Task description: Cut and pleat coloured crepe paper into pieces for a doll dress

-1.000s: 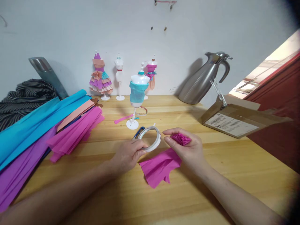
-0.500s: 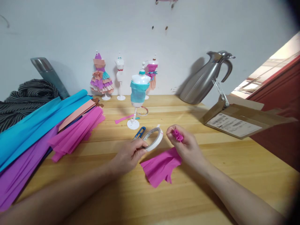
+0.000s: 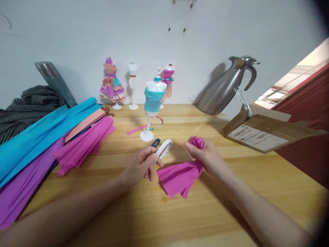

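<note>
My left hand (image 3: 142, 163) is closed on a roll of white tape (image 3: 164, 149), pinching its near edge and holding it tilted above the table. Bunched pink crepe paper (image 3: 180, 176) is in my right hand (image 3: 205, 152). Its gathered end pokes out above my fingers, and the rest fans out to the left below. Just behind the tape roll lies a pair of blue thread snips (image 3: 155, 142), partly hidden. Beyond it stands a small white mannequin (image 3: 157, 85) on a stand, wrapped in a turquoise top (image 3: 154, 101).
Folded crepe paper sheets (image 3: 84, 145) in several colours lie at left beside a striped cloth (image 3: 31, 103) and a flask (image 3: 55, 80). More dressed mannequins (image 3: 112, 82) line the wall. A steel jug (image 3: 223, 89) and an open cardboard box (image 3: 259, 132) stand at right.
My left hand has turned the tape roll so it shows more edge-on. My right hand has rotated the pink paper, its gathered end now pointing up.
</note>
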`<action>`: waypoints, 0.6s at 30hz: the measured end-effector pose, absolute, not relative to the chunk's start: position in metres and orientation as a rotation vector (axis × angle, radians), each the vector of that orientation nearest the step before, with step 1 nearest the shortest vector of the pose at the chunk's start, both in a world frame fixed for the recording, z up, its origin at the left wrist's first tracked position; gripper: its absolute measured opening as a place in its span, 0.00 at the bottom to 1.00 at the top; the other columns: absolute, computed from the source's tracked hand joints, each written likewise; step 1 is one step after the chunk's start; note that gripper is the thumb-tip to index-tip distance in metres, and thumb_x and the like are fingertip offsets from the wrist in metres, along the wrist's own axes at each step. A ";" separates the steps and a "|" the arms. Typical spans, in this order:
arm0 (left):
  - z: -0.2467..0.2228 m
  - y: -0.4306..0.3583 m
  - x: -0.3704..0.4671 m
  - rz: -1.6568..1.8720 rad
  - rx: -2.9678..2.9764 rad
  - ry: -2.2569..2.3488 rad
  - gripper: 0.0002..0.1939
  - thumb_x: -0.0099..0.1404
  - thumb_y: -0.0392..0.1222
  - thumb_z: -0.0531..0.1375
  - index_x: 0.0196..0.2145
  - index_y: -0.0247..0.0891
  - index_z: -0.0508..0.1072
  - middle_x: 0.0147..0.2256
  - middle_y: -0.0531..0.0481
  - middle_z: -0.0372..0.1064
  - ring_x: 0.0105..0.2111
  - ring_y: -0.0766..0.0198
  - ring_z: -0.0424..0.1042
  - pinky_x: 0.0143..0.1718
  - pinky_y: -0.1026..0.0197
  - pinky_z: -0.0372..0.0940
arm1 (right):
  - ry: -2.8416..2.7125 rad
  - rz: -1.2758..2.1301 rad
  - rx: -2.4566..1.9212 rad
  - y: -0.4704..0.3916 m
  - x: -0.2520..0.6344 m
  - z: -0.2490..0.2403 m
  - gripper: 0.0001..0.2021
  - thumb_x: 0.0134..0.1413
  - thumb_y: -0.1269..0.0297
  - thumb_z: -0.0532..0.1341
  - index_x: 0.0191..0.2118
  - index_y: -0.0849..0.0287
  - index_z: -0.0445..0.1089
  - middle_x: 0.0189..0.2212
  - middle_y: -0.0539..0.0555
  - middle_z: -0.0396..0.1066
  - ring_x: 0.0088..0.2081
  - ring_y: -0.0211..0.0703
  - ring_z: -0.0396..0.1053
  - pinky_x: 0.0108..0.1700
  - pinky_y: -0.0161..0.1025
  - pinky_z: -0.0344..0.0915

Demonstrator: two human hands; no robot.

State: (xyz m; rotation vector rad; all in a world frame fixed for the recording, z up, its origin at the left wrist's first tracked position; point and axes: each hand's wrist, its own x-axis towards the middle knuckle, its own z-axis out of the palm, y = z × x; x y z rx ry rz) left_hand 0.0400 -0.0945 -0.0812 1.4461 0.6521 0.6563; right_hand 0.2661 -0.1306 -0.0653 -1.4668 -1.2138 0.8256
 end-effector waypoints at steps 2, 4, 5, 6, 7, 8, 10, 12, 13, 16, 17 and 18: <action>-0.082 -0.092 0.040 0.669 1.422 0.682 0.18 0.64 0.55 0.53 0.30 0.34 0.66 0.21 0.56 0.66 0.11 0.76 0.61 0.13 0.72 0.51 | -1.263 0.843 -1.443 -0.134 0.260 -0.066 0.21 0.46 0.52 0.64 0.18 0.57 0.54 0.15 0.42 0.47 0.19 0.30 0.45 0.21 0.32 0.44; -0.083 -0.090 0.040 0.673 1.407 0.709 0.19 0.63 0.56 0.53 0.29 0.35 0.67 0.17 0.57 0.64 0.11 0.75 0.61 0.13 0.72 0.50 | -1.290 0.820 -1.441 -0.137 0.254 -0.064 0.20 0.47 0.53 0.64 0.19 0.57 0.55 0.15 0.43 0.48 0.19 0.31 0.46 0.22 0.32 0.45; -0.084 -0.090 0.040 0.671 1.404 0.722 0.20 0.63 0.56 0.53 0.28 0.35 0.67 0.15 0.58 0.62 0.10 0.74 0.60 0.12 0.72 0.50 | -1.302 0.806 -1.442 -0.138 0.250 -0.063 0.18 0.47 0.54 0.64 0.19 0.58 0.57 0.16 0.43 0.50 0.20 0.31 0.48 0.23 0.33 0.47; -0.085 -0.089 0.040 0.665 1.402 0.733 0.20 0.63 0.57 0.53 0.27 0.35 0.67 0.13 0.58 0.60 0.10 0.74 0.60 0.12 0.72 0.50 | -1.320 0.803 -1.438 -0.139 0.248 -0.062 0.16 0.45 0.55 0.65 0.20 0.58 0.60 0.16 0.44 0.53 0.20 0.32 0.50 0.23 0.33 0.49; -0.086 -0.088 0.040 0.657 1.398 0.742 0.21 0.63 0.57 0.53 0.27 0.35 0.68 0.12 0.58 0.59 0.10 0.74 0.59 0.12 0.72 0.50 | -1.344 0.817 -1.427 -0.140 0.245 -0.061 0.15 0.44 0.56 0.66 0.21 0.59 0.62 0.17 0.45 0.56 0.21 0.33 0.53 0.24 0.33 0.50; -0.087 -0.088 0.040 0.650 1.391 0.751 0.22 0.63 0.58 0.52 0.27 0.35 0.68 0.11 0.58 0.59 0.09 0.74 0.58 0.12 0.72 0.50 | -1.369 0.850 -1.409 -0.142 0.243 -0.061 0.14 0.44 0.57 0.66 0.22 0.60 0.64 0.18 0.46 0.59 0.22 0.33 0.55 0.25 0.33 0.52; -0.089 -0.087 0.040 0.639 1.371 0.759 0.23 0.63 0.59 0.52 0.28 0.34 0.69 0.11 0.57 0.60 0.09 0.74 0.58 0.12 0.72 0.51 | -1.393 0.953 -1.372 -0.144 0.240 -0.060 0.14 0.45 0.56 0.66 0.24 0.61 0.66 0.19 0.48 0.64 0.21 0.33 0.56 0.24 0.33 0.52; -0.089 -0.086 0.041 0.640 1.340 0.757 0.24 0.62 0.61 0.53 0.28 0.34 0.69 0.13 0.56 0.63 0.09 0.73 0.60 0.12 0.72 0.51 | -1.361 1.065 -1.340 -0.148 0.238 -0.062 0.16 0.47 0.53 0.65 0.23 0.61 0.66 0.18 0.49 0.65 0.18 0.31 0.54 0.20 0.32 0.49; -0.089 -0.086 0.041 0.642 1.321 0.753 0.25 0.61 0.62 0.53 0.29 0.33 0.69 0.15 0.55 0.64 0.10 0.73 0.61 0.12 0.71 0.52 | -1.336 1.118 -1.327 -0.149 0.237 -0.063 0.17 0.48 0.52 0.65 0.24 0.61 0.65 0.18 0.49 0.65 0.17 0.30 0.52 0.19 0.32 0.48; -0.087 -0.087 0.042 0.637 1.262 0.744 0.26 0.58 0.63 0.56 0.32 0.33 0.70 0.22 0.52 0.70 0.11 0.73 0.64 0.11 0.71 0.52 | -1.270 1.248 -1.290 -0.153 0.235 -0.065 0.19 0.47 0.49 0.65 0.24 0.60 0.64 0.14 0.47 0.63 0.13 0.29 0.51 0.15 0.30 0.46; -0.086 -0.087 0.043 0.630 1.246 0.741 0.27 0.57 0.64 0.56 0.33 0.32 0.70 0.24 0.52 0.71 0.11 0.73 0.64 0.11 0.71 0.52 | -1.253 1.278 -1.281 -0.153 0.234 -0.066 0.19 0.47 0.48 0.65 0.23 0.60 0.63 0.14 0.46 0.63 0.12 0.29 0.51 0.14 0.30 0.45; -0.086 -0.087 0.043 0.626 1.232 0.738 0.27 0.57 0.64 0.57 0.33 0.32 0.70 0.25 0.51 0.71 0.11 0.73 0.65 0.11 0.71 0.52 | -1.241 1.303 -1.276 -0.153 0.234 -0.066 0.20 0.47 0.48 0.66 0.23 0.60 0.63 0.14 0.46 0.63 0.12 0.28 0.52 0.14 0.30 0.45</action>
